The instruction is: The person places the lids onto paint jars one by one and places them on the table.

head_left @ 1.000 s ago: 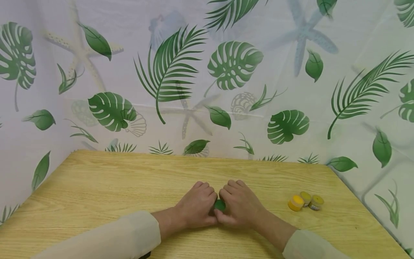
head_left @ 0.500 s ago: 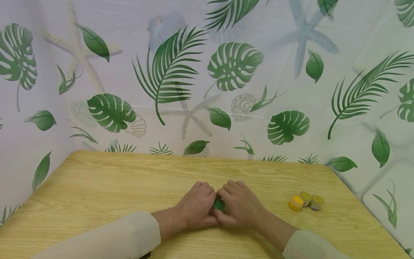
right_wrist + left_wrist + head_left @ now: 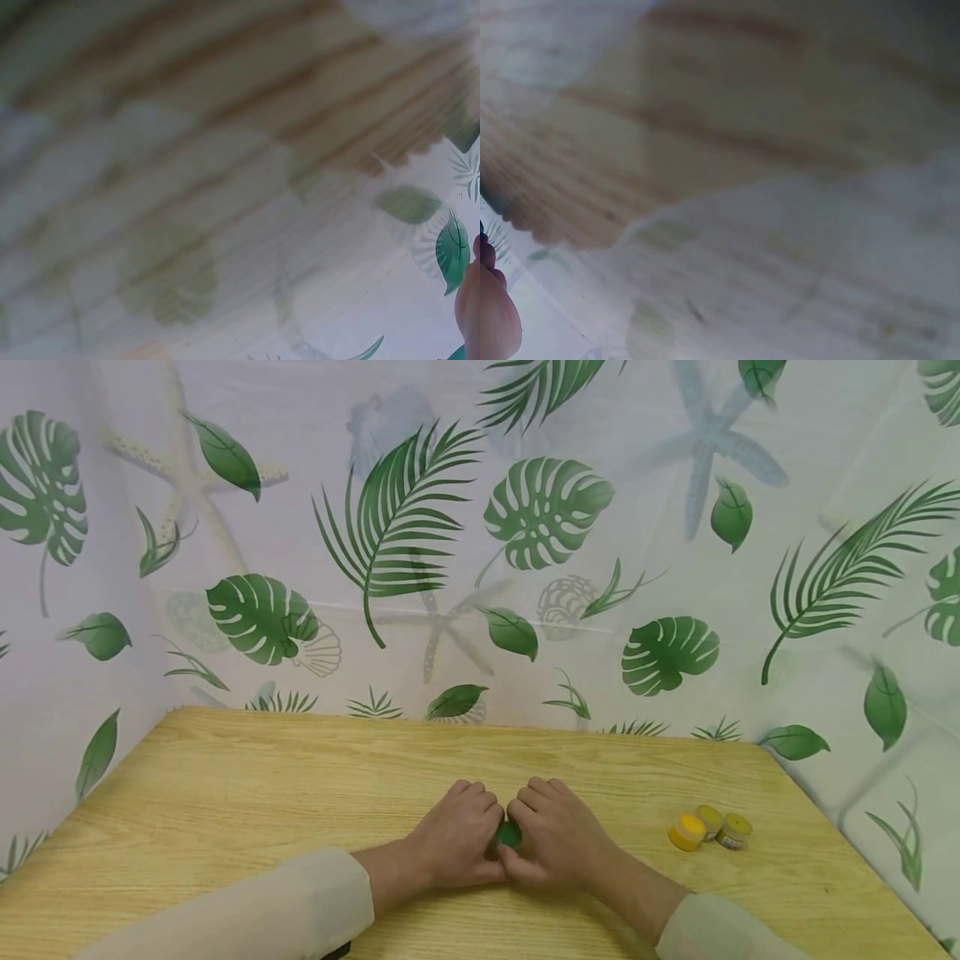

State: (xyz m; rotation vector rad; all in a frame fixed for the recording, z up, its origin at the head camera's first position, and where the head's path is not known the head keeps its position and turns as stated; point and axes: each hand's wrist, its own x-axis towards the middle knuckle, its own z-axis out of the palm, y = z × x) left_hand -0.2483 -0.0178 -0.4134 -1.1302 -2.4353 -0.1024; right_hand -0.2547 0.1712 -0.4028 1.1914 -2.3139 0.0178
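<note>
Near the front middle of the wooden table (image 3: 300,793), my left hand (image 3: 457,837) and right hand (image 3: 558,837) meet with curled fingers. Between them both hold a small green thing (image 3: 509,834); only its rounded, dark green face shows in the gap, and the fingers hide the rest, so I cannot tell its kind. The thumbs come together below it. In the left wrist view just a sliver of the left hand (image 3: 496,319) appears at the lower left edge. A strip of the right hand (image 3: 469,307) shows at the right edge of the right wrist view.
To the right of the hands stand three small round pots close together: an orange-yellow pot (image 3: 686,832) in front, an olive-topped pot (image 3: 708,818) behind it and another olive-topped pot (image 3: 735,831) beside them. A leaf-printed curtain (image 3: 450,527) hangs behind the table.
Both hands stay in the same place around the green thing. The right fingers shift very slightly towards the left hand and back.
</note>
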